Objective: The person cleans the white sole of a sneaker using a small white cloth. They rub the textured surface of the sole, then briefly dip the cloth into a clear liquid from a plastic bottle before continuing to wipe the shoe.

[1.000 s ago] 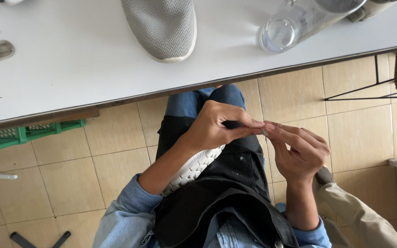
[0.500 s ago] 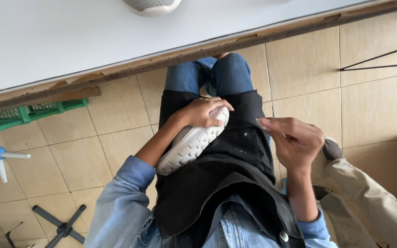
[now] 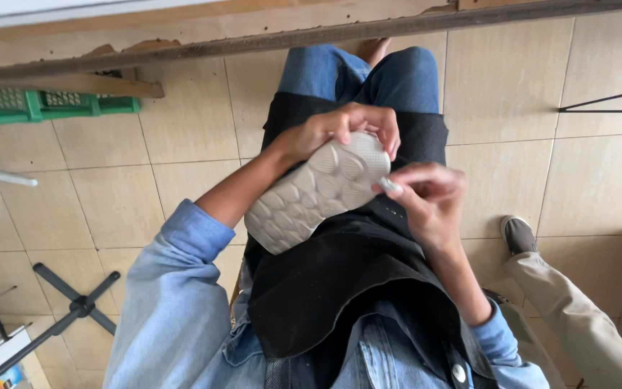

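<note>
A shoe lies sole-up on the black cloth across my lap, its pale grey tread facing me. My left hand curls over the toe end of the shoe and grips it. My right hand sits at the shoe's right edge, fingertips pinched on a small pale object that touches the sole's rim; what the object is I cannot make out. Both arms wear light blue denim sleeves. My knees in blue jeans point toward the table.
The table's wooden underside edge runs across the top. A green crate sits at the upper left on the tiled floor. Black stand legs lie at lower left. Another person's leg and shoe are at the right.
My view has tilted down from the tabletop to my lap. The shoe has turned sole-up toward me, my left hand has shifted onto its toe end, and my right hand has come in to its edge.
</note>
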